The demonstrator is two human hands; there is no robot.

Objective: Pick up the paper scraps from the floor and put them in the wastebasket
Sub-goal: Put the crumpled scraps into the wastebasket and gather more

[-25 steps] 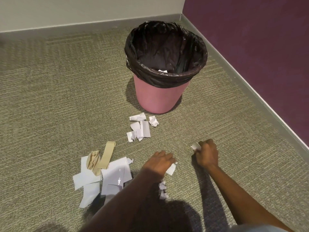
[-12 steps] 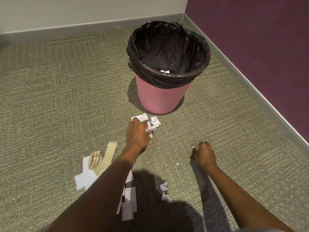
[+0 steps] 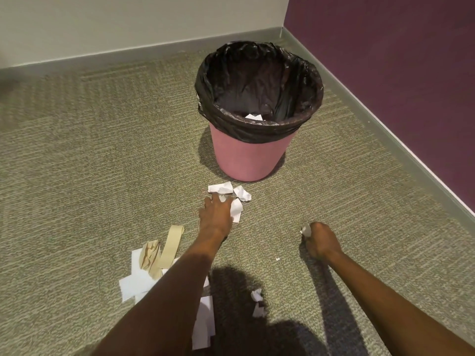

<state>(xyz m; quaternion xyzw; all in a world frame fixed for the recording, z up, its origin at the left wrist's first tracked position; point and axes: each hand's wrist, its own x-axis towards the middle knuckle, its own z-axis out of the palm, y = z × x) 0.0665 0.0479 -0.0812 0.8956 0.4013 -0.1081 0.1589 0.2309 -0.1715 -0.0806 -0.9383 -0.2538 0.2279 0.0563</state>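
A pink wastebasket (image 3: 250, 156) lined with a black bag stands on the carpet, with one white scrap (image 3: 254, 116) inside. Just in front of it lies a cluster of white paper scraps (image 3: 228, 191). My left hand (image 3: 215, 218) rests over the near part of that cluster, fingers curled on scraps; a white piece sticks out at its right. My right hand (image 3: 320, 240) is a fist on the floor to the right, pinching a small white scrap (image 3: 305, 229). A pile of white and tan scraps (image 3: 151, 263) lies at the lower left, partly hidden by my left forearm.
Two small crumpled scraps (image 3: 257, 301) lie in the shadow between my arms. A tiny white fleck (image 3: 277, 259) sits near my right wrist. A grey baseboard and purple wall (image 3: 385, 73) run along the right; a pale wall closes the back.
My left hand has moved forward from the scrap between my arms to the cluster in front of the wastebasket. My right hand stayed in place, fist closed on its scrap.
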